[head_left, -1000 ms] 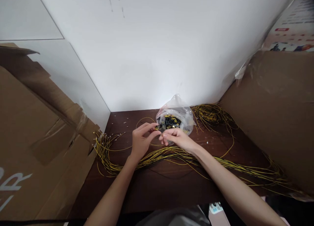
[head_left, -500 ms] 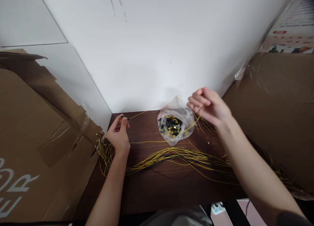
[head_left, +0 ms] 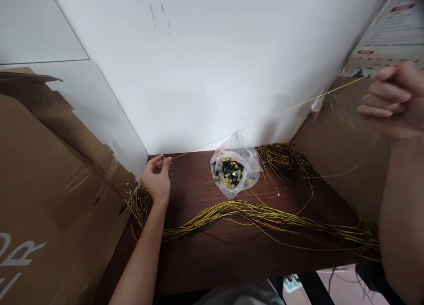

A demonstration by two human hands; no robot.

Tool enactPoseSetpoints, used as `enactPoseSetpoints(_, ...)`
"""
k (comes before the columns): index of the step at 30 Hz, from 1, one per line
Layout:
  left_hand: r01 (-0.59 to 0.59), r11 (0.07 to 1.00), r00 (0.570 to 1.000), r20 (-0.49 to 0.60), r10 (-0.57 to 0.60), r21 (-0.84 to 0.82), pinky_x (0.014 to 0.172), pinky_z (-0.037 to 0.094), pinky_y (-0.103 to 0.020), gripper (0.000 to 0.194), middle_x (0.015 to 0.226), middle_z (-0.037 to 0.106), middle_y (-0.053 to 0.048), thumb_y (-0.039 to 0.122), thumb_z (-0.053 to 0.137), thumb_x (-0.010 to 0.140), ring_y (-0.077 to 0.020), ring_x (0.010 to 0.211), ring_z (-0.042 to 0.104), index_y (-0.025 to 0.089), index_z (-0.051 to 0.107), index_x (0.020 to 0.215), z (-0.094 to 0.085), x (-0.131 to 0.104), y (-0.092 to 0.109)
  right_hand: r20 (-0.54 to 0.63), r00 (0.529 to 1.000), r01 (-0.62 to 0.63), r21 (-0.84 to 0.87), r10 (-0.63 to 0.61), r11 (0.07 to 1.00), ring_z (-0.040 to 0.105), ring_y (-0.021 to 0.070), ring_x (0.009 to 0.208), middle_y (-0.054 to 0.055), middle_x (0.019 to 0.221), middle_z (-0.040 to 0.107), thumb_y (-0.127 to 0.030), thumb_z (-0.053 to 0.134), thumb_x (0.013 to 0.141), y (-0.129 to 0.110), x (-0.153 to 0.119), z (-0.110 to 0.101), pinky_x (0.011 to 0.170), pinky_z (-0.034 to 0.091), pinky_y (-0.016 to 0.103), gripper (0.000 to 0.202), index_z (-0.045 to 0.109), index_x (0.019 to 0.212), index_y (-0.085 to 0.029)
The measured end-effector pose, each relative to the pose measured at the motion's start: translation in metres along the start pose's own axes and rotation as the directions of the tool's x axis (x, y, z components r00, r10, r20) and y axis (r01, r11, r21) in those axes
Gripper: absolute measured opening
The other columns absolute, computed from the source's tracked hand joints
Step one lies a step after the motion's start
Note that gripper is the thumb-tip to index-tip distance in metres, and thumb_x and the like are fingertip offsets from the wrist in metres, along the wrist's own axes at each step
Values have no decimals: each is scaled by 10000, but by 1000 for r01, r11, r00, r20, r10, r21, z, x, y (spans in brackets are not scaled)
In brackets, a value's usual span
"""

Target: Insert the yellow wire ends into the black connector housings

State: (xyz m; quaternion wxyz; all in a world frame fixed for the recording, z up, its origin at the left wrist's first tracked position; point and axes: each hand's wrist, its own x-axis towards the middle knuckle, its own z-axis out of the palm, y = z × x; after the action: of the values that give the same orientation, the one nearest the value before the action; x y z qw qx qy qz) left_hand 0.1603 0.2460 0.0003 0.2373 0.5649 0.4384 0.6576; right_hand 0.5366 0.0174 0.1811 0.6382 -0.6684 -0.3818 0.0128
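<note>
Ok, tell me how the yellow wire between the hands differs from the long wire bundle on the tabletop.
The yellow wire is one strand; the wire bundle holds many. The yellow wire stretches nearly straight above the tabletop; the wire bundle lies on it in a loose curve. Both show yellow colouring.

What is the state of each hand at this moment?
Left hand: closed, pinching a yellow wire.
Right hand: closed, holding the same wire.

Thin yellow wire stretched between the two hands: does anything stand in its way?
Nothing visible blocks the thin yellow wire between left hand and right hand. It passes by the top of the transparent plastic bag; whether they touch is unclear.
</note>
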Motion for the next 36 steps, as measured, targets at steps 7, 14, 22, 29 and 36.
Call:
enactPoseSetpoints(7,-434,691,871,467,156,579,662,405,-305,321,690,633,-55,474,592,746,-216,754,554,158,627,796,15,13,-16,156,944,-329,347,292,878,220,43,402,-63,481,267,-215,386,914,64,4,52,391,174,222,273,612,784,-137)
enactPoseSetpoints(14,-488,522,830,557,29,700,572,354,-302,332,753,636,-74,505,543,769,-251,810,501,184,629,769,22,8,-26,141,917,-267,-480,374,835,552,173,618,127,739,600,-261,470,836,121,-9,81,593,417,316,221,633,807,-114)
enactPoseSetpoints(22,-546,601,741,671,22,584,687,399,-323,254,842,611,-88,393,586,773,-250,907,477,190,688,888,21,4,-34,437,884,467,-812,-165,350,486,322,998,178,1089,562,-355,444,845,111,-50,123,790,376,427,376,571,1111,-123)
enactPoseSetpoints(29,-488,667,754,656,-3,563,736,419,-317,271,834,604,-79,388,572,780,-229,868,511,171,698,883,23,3,-42,427,831,549,-732,-358,403,387,312,1124,170,1248,453,-172,465,808,88,-85,164,911,283,470,398,460,1204,-136)
enactPoseSetpoints(36,-466,739,746,665,33,487,748,427,-302,260,827,600,-69,360,573,782,-195,808,549,152,693,883,21,3,-48,354,860,507,-682,-369,527,287,393,1204,208,1328,350,-145,483,776,78,-101,190,898,267,546,512,372,1275,-142)
